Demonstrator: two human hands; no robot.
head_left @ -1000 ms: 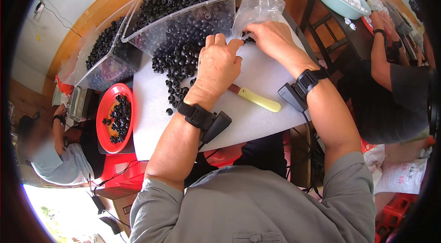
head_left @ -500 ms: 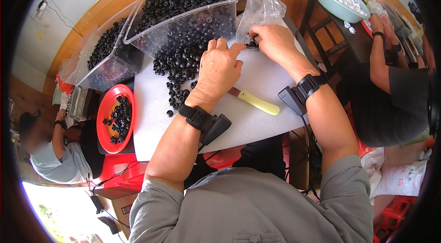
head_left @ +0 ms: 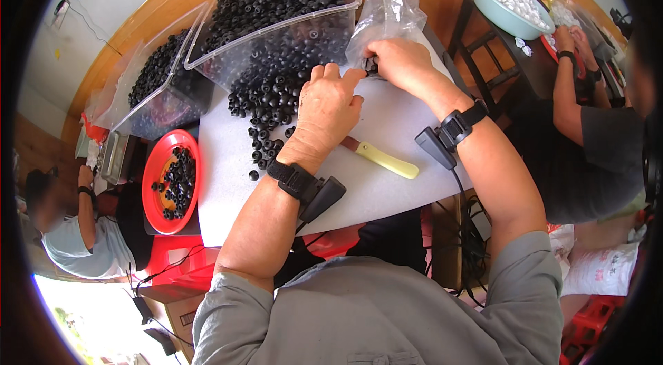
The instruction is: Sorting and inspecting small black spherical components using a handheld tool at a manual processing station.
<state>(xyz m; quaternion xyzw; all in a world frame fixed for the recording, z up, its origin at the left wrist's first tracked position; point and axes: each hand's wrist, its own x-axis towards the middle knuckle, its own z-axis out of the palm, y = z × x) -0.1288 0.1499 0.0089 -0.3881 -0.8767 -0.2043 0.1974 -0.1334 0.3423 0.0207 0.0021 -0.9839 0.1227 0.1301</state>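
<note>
My left hand (head_left: 328, 104) is curled above the white table, beside loose black round pieces (head_left: 276, 97) with holes in them. Its fingertips are mostly out of sight, so what they hold cannot be made out. Close by on the right, my right hand (head_left: 402, 64) is closed at the lower edge of a clear plastic bag (head_left: 388, 2). A few black pieces (head_left: 371, 65) show under its fingers. A knife (head_left: 383, 158) with a pale yellow handle lies between my forearms, its blade partly behind my left wrist.
A clear bin (head_left: 276, 26) heaped with black pieces has spilled onto the white tabletop (head_left: 228, 192). Another bin (head_left: 162, 82) and a red tray (head_left: 171, 182) hold more. Right, a pale blue basin (head_left: 511, 13) of white pieces stands on a dark table. Co-workers sit on both sides.
My right hand has shifted slightly left and toward my left hand, and the bag's lower edge has moved left with it. My left hand stays nearly in place.
</note>
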